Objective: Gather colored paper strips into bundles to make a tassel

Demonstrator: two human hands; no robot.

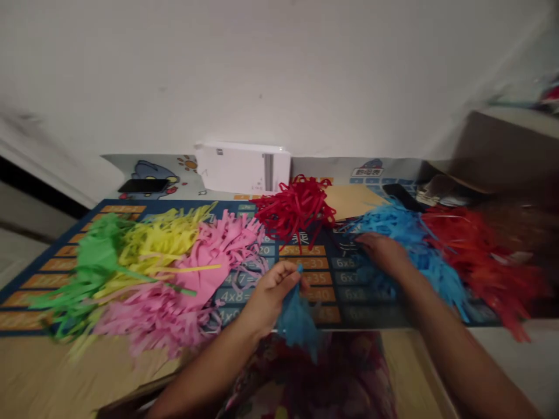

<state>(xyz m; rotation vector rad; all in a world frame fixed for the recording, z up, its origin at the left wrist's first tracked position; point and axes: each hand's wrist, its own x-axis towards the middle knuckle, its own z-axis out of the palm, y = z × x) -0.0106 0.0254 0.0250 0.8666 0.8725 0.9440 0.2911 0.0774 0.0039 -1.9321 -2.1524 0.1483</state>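
Note:
My left hand (pixel 277 285) is closed in a pinch on the top of a blue fringed paper tassel (pixel 299 323), whose strips hang down past the table's front edge. My right hand (pixel 384 254) is by the left side of a pile of blue fringed paper (pixel 406 233); its fingers are blurred, so whether they grip anything is unclear. Between and beyond the hands lies a heap of red paper strips (pixel 301 209). Pink fringed paper (pixel 213 262) spreads to the left of my left hand.
Yellow (pixel 163 238) and green fringed paper (pixel 98 250) lie farther left, orange-red fringed paper (pixel 476 250) at the right. A white box (pixel 244 169) stands against the wall. A dark phone (pixel 144 185) and a tan sheet (pixel 351 201) lie on the printed mat (pixel 48 279).

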